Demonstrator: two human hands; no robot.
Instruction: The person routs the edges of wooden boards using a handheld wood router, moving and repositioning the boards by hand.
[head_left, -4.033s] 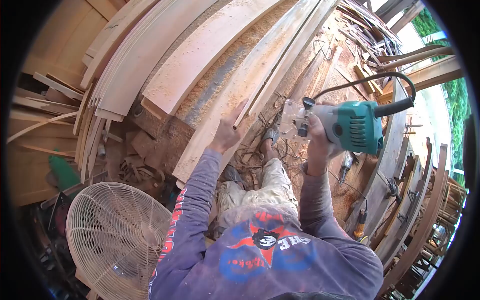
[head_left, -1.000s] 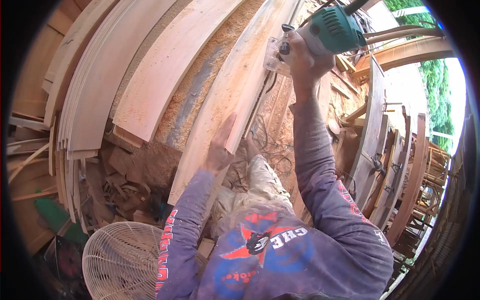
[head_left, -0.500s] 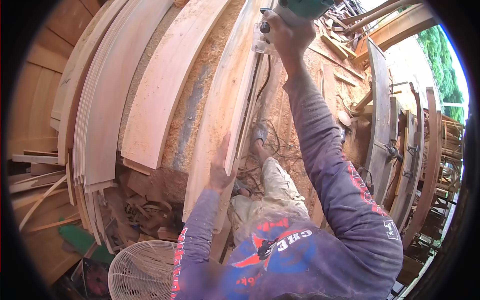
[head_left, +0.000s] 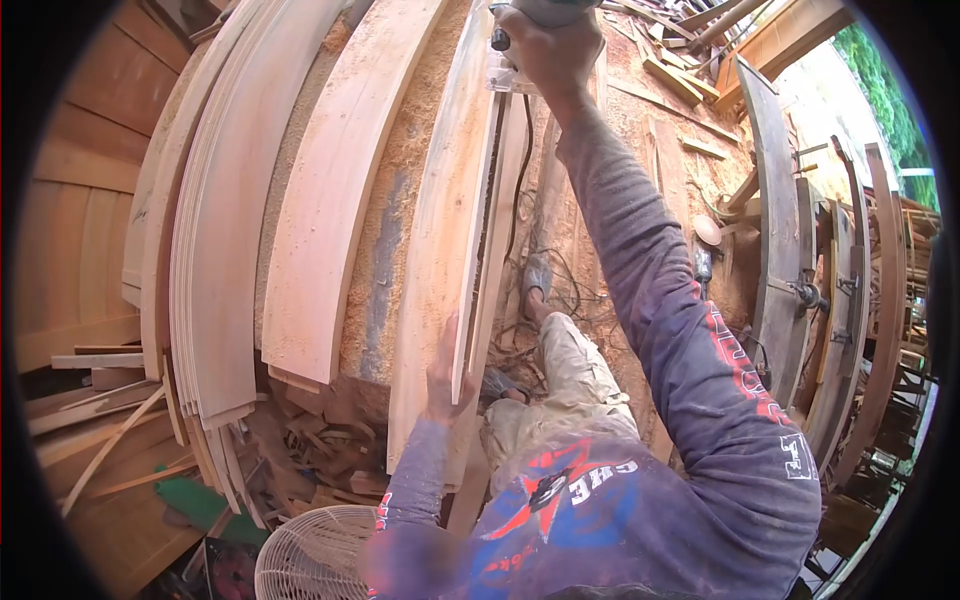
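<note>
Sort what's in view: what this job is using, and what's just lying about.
In use:
power tool, gripped by the right hand
pale plank, touched by the left hand

Apparently just lying or standing about:
stacked curved boards, at the left
loose wood pieces, upper right
wire-caged fan, bottom
</note>
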